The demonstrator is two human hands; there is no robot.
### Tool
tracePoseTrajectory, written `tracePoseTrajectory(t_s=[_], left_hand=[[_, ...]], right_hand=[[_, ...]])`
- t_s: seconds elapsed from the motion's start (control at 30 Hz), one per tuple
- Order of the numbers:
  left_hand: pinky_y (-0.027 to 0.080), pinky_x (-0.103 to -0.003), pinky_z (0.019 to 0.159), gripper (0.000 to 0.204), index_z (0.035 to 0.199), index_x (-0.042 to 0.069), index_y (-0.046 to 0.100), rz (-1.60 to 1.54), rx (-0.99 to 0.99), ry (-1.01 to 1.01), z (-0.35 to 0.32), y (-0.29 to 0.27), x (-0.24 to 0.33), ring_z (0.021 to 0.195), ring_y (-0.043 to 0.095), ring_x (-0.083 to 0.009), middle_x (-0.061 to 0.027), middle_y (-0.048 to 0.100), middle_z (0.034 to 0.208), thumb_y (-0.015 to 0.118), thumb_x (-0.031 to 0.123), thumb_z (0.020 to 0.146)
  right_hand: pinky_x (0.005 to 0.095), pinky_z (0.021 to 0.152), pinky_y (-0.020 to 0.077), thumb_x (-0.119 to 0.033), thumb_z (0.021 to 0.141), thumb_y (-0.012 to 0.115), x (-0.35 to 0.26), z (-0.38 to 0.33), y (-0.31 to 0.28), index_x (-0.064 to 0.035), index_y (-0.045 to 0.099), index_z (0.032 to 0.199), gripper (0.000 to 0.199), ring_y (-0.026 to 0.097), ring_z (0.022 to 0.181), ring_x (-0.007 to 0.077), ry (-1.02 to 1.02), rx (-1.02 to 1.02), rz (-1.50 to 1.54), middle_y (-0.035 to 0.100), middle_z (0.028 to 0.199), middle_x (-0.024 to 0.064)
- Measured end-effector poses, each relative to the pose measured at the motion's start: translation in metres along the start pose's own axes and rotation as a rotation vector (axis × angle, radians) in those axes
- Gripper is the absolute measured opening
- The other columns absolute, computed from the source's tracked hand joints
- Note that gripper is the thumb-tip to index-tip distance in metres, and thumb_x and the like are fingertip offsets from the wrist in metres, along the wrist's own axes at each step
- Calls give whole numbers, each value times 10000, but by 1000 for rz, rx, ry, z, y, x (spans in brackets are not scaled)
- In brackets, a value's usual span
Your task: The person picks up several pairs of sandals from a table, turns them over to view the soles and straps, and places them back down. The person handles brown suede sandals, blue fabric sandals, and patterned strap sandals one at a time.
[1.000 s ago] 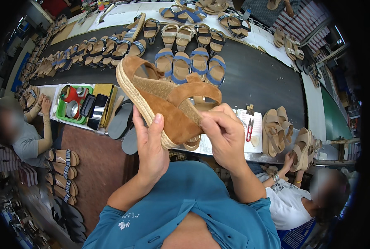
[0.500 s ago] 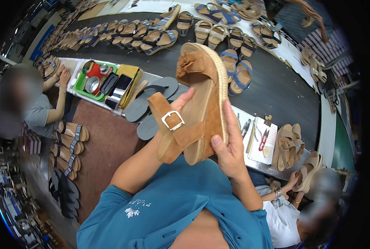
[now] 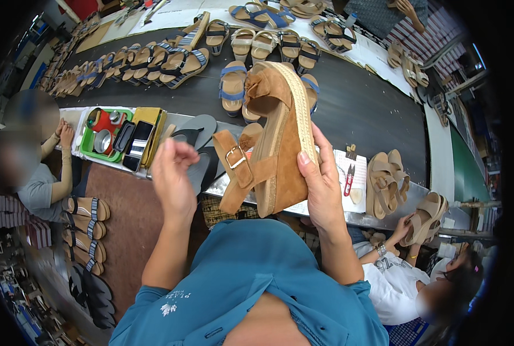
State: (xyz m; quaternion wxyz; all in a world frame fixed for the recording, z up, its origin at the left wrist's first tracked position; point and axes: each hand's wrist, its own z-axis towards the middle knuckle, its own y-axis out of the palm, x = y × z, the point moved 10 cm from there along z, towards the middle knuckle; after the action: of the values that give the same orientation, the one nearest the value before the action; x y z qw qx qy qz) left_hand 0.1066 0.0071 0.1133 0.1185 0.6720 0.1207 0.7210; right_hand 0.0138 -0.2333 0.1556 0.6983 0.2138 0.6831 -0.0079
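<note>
A tan suede wedge sandal (image 3: 291, 173) is gripped by its sole in my right hand (image 3: 323, 181), with the thumb on the wedge's side. Its toe points up and away, and a braided rope trim runs along the sole edge. A bow sits on the toe strap, and the buckled ankle strap hangs off to the left. Behind that strap shows another brown suede piece with a bow (image 3: 250, 136), mostly hidden. My left hand (image 3: 176, 181) is raised left of the sandal, apart from it, fingers loosely bent and holding nothing. Grey flip-flops (image 3: 202, 127) lie just beyond it.
A dark conveyor belt (image 3: 378, 109) carries rows of sandals. A green tray (image 3: 86, 138) with tins stands left; red-handled snips (image 3: 349, 180) and beige sandals (image 3: 381, 184) lie right. Co-workers sit on both sides; the right one holds a beige sandal (image 3: 427, 216).
My left hand has let go of the sandal and drawn back to the left. My right hand still holds the sandal, now turned to show more of the wedge's side. The view has shifted slightly.
</note>
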Motion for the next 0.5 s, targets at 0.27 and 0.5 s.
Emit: tracePoseTrajectory(t_s=[0.27,0.5], left_hand=[[475,-302,687,409,1025,11,696,665,-567,391,-68,99,67,732,635,-211,-99,711,854,845,221,707],[504,-302,719,360,946,7,697,589,-565,307,-67,91,56,774,642,-212,-104,681,846,853,226,708]], right_hand=[[295,1034,402,-163,1011,481,0,-3,1,-8,221,1499,575,473,1249,165,3,16,37,435,1405,143],[331,1073,373,-231,1038,408,43,-13,7,-27,216,1504,544,422,1319,177,310,-52,266,411,1445,113]])
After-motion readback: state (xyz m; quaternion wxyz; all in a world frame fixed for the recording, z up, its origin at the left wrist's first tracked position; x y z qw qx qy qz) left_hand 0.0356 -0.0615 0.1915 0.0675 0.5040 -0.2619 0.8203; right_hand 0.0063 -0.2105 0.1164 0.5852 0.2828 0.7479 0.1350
